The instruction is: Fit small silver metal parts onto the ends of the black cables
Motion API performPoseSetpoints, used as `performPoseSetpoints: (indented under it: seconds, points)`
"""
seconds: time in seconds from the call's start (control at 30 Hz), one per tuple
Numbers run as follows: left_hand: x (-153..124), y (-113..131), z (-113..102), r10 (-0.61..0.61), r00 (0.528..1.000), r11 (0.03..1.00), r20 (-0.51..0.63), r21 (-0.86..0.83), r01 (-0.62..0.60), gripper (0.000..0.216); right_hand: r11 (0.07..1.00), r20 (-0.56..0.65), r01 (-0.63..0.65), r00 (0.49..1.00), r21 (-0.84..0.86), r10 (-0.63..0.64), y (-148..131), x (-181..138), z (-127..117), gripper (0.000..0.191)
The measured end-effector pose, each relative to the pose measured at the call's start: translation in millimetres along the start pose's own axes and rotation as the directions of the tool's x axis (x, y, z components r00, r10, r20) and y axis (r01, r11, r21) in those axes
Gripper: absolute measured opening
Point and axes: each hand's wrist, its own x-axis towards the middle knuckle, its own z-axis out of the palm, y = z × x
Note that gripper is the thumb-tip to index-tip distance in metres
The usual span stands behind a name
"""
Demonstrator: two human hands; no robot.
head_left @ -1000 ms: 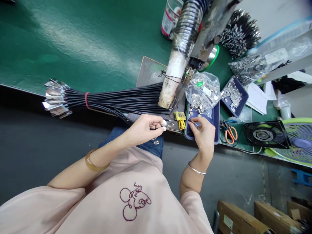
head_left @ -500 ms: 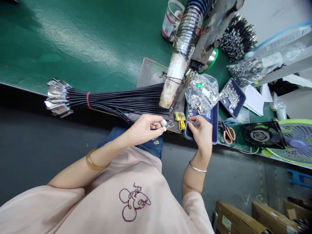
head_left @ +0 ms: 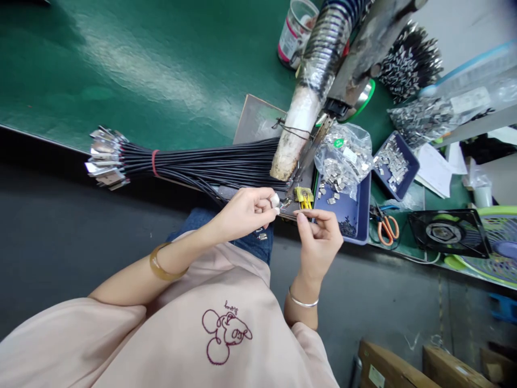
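The connector [head_left: 286, 203] sits just below and right of the centre of the frame, at the front edge of the board [head_left: 258, 118]; my left hand [head_left: 248, 213] pinches it at its rear between thumb and fingers, with white covers [head_left: 275, 200] on the tips; I judge this grip is meant to leave the far end exposed to the other hand. My right hand [head_left: 321, 231] faces it from the right, thumb and forefinger brought close together near the tray [head_left: 364, 213]; I cannot tell whether the tips meet or pinch a small part.

The cables [head_left: 218, 161] run across the board from centre to left; the red band [head_left: 155, 163] gathers them, probably to hold the metal plugs [head_left: 107, 156] in one bunch; the nozzle [head_left: 288, 151] points down over their right end, presumably to draw off fumes. The sponge [head_left: 302, 192] lies just beside the work, likely for quick reach; the bag [head_left: 343, 153] of metal parts rests in the tray; a second bin [head_left: 409, 177] of parts stands at its upper right, and the pliers [head_left: 388, 229] lie to its right.

The bench [head_left: 161, 70] is glossy green, with a light streak at upper left; a jar [head_left: 288, 43] stands at upper centre; a fan [head_left: 448, 231] sits at right; cartons [head_left: 390, 366] stand on the grey floor [head_left: 60, 242] at lower right.
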Motion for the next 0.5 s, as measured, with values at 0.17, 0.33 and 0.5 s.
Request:
performPoseSetpoints:
  seconds: [0.17,0.33,0.5]
  points:
    - [0,-1,0,0.015,1.000,1.000,0.004,-0.013,-0.015,0.005,1.000,0.023,-0.008,1.000,-0.019,0.008,2,-7,17,0.017]
    - [0,-1,0,0.019,1.000,0.999,0.009,-0.031,-0.018,0.006,0.996,0.043,-0.012,0.999,-0.088,0.015,3,-5,15,0.019]
    - [0,-1,0,0.021,1.000,1.000,0.011,-0.023,-0.021,0.006,0.996,0.068,0.008,0.998,-0.092,-0.001,3,-7,15,0.019]
